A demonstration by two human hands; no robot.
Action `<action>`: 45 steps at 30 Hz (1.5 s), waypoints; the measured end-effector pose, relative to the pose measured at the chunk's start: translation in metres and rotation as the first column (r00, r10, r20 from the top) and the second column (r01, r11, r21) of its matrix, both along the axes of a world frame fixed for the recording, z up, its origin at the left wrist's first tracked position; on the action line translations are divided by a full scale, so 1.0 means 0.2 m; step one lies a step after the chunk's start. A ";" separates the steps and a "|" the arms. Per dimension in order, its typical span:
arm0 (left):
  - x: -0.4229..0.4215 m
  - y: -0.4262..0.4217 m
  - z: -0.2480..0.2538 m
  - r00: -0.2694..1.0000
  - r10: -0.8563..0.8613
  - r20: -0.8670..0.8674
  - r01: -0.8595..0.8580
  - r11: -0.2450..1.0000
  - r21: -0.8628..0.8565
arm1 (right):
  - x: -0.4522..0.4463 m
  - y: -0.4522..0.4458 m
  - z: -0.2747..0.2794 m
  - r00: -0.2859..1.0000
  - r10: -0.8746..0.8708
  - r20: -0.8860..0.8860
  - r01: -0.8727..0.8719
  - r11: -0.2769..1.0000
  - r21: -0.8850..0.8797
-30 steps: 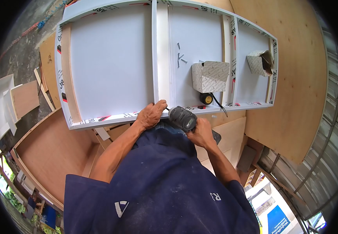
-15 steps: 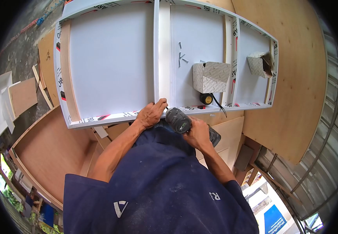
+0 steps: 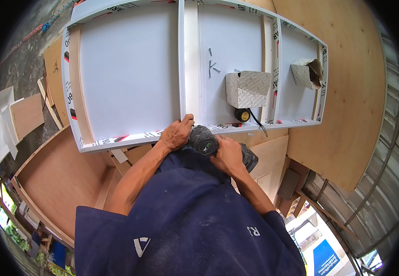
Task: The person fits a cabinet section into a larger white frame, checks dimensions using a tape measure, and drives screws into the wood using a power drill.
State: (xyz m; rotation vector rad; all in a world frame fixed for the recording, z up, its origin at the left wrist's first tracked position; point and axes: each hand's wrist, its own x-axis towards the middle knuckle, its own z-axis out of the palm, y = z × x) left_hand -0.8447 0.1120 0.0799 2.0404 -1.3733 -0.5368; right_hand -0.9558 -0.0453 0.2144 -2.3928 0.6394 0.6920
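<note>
"Wujudkan Interiormu" on blue sign (image 3: 326, 258); "BO" and "AR" on white frame (image 3: 181, 69); "R" on navy shirt (image 3: 185, 216)

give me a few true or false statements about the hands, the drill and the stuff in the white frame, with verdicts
1. The right hand holds the drill. True.
2. The left hand is well away from the drill. False: the left hand is close beside it, at the near edge of the frame.
3. The screws lie in the middle compartment. True.
4. Both boxes are in one compartment. False: the torn box is in the right compartment, the other box in the middle one.
5. The tape measure is in the middle compartment. True.
</note>
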 end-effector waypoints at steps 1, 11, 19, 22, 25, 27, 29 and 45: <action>0.00 0.00 0.00 1.000 -0.004 -0.006 0.004 1.000 -0.003 | 0.00 0.00 0.00 1.000 0.011 -0.014 -0.011 1.000 -0.003; 0.00 0.01 -0.03 0.995 0.005 -0.097 -0.008 1.000 -0.029 | 0.09 0.02 0.05 0.976 0.043 -0.214 -0.039 0.999 0.022; 0.00 0.00 -0.03 0.997 -0.015 -0.077 0.017 1.000 0.015 | 0.07 0.00 0.02 0.976 0.015 -0.216 -0.013 1.000 0.009; 0.00 0.01 -0.04 0.997 -0.008 -0.077 0.009 1.000 0.013 | 0.07 0.00 0.02 0.979 0.013 -0.203 -0.010 1.000 0.015; -0.01 0.02 -0.05 0.995 -0.015 -0.100 0.021 0.998 0.056 | 0.05 0.01 0.00 0.983 -0.001 -0.185 0.006 1.000 0.022; -0.01 0.01 -0.05 0.995 -0.013 -0.098 0.020 0.997 0.073 | 0.05 0.01 0.00 0.984 -0.013 -0.176 0.017 1.000 0.025; -0.01 0.02 -0.05 0.995 -0.014 -0.100 0.019 0.998 0.053 | 0.05 0.01 0.01 0.986 -0.001 -0.169 0.005 1.000 0.025; -0.01 0.01 -0.04 0.999 -0.040 -0.030 0.042 0.997 0.062 | -0.02 0.02 -0.03 0.983 -0.062 -0.174 0.073 0.996 0.057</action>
